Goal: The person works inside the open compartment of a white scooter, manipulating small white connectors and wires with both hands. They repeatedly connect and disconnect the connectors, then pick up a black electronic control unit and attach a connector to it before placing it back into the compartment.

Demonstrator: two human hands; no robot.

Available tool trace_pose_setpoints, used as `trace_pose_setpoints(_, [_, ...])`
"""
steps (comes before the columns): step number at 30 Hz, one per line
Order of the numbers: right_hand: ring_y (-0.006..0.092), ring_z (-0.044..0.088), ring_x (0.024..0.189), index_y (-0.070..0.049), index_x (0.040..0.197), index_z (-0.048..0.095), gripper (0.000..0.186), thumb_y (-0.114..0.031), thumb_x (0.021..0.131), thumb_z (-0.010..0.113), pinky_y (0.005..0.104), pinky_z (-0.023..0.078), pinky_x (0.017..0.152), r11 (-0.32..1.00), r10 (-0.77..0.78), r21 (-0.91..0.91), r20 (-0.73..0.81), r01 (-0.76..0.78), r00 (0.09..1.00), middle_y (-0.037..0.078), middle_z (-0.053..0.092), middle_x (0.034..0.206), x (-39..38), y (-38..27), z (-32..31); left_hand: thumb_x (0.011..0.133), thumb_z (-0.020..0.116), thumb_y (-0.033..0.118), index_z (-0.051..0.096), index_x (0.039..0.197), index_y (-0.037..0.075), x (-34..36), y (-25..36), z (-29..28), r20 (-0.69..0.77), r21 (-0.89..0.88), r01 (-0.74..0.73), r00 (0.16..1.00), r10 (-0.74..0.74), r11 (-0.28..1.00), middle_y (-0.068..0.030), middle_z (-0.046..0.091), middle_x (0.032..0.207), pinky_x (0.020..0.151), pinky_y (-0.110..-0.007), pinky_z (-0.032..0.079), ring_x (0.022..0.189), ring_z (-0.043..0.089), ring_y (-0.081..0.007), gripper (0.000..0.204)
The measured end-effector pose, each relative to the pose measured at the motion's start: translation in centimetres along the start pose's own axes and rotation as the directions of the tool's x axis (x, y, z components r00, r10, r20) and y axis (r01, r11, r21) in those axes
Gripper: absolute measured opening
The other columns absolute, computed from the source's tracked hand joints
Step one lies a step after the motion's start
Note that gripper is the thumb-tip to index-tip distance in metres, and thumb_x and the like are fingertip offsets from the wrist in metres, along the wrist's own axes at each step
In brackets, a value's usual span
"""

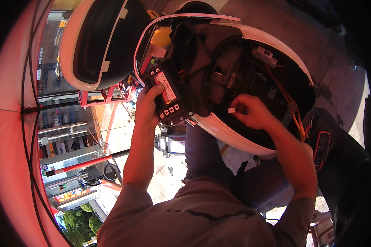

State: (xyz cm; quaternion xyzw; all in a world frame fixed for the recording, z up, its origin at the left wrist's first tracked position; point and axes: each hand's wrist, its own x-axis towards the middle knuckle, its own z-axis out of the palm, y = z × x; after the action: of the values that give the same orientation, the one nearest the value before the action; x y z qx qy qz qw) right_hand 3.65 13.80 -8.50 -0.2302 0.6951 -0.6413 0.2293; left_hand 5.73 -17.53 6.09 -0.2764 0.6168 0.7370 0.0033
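Note:
My left hand [148,105] is closed around the lower left edge of a black finned controller box [179,86], its thumb on the red and white label. The box has pale square terminals along two ends and is tilted over the left rim of an open scooter body [222,133]. Over the dark body cavity, my right hand [253,113] is closed in a pinch on a small white connector plug [231,110]. Its wires cannot be made out against the dark. The plug is apart from the controller box.
Inside the cavity are a white module [264,56] and orange cables [294,117] along the right side. A cream shell with a black inside [111,45] stands far left, above a red tool tray [107,94]. A red-edged handheld meter [322,147] lies right of the scooter.

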Motion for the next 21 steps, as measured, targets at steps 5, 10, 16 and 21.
trace_pose_setpoints(5, [0.0182, 0.069, 0.078, -0.004, 0.099, 0.069, 0.02, -0.001, 0.081, 0.076, 0.0314, 0.056, 0.07, 1.0, -0.012, -0.01, 0.002, 0.012, 1.0, 0.009, 0.068, 0.092, 0.1, 0.1, -0.1, 0.092, 0.073, 0.014, 0.054, 0.129, -0.009, 0.0, 0.1, -0.6, -0.074, 0.131, 0.028, 0.997, -0.019, 0.991, -0.0168, 0.07, 0.112, 0.085, -0.035, 0.061, 0.096, 0.072, -0.0232, 0.048])
trace_pose_setpoints(10, [0.0187, 0.069, 0.078, -0.004, 0.1, 0.069, 0.021, -0.001, 0.08, 0.076, 0.032, 0.056, 0.07, 1.0, -0.007, -0.008, 0.008, 0.007, 1.0, 0.009, 0.069, 0.092, 0.2, -0.1, -0.3, 0.095, 0.074, 0.027, 0.047, 0.134, -0.012, -1.0, -0.5, -0.5, -0.154, 0.366, -0.045, 0.982, 0.108, 0.93, -0.018, 0.07, 0.111, 0.083, -0.031, 0.059, 0.095, 0.071, -0.0204, 0.061])
trace_pose_setpoints(16, [0.0195, 0.07, 0.079, -0.003, 0.1, 0.068, 0.02, -0.002, 0.081, 0.075, 0.0326, 0.057, 0.07, 1.0, -0.004, 0.009, 0.002, 0.004, 1.0, 0.01, 0.069, 0.093, 0.3, -0.1, -0.3, 0.097, 0.067, 0.049, 0.043, 0.138, -0.006, -1.1, -0.3, -0.3, -0.13, 0.78, -0.082, 0.948, 0.289, 0.621, -0.0213, 0.073, 0.095, 0.077, -0.031, 0.055, 0.089, 0.072, -0.0227, 0.073])
trace_pose_setpoints(21, [0.0197, 0.07, 0.079, -0.003, 0.101, 0.067, 0.02, -0.002, 0.082, 0.074, 0.0329, 0.056, 0.07, 1.0, 0.008, -0.01, 0.005, -0.008, 1.0, 0.01, 0.069, 0.094, 0.3, -0.2, -0.5, 0.101, 0.052, 0.062, 0.045, 0.14, -0.001, -1.2, -0.7, 0.0, -0.043, 0.95, -0.076, 0.929, 0.367, 0.304, -0.0223, 0.072, 0.087, 0.078, -0.039, 0.054, 0.088, 0.073, -0.0329, 0.075])
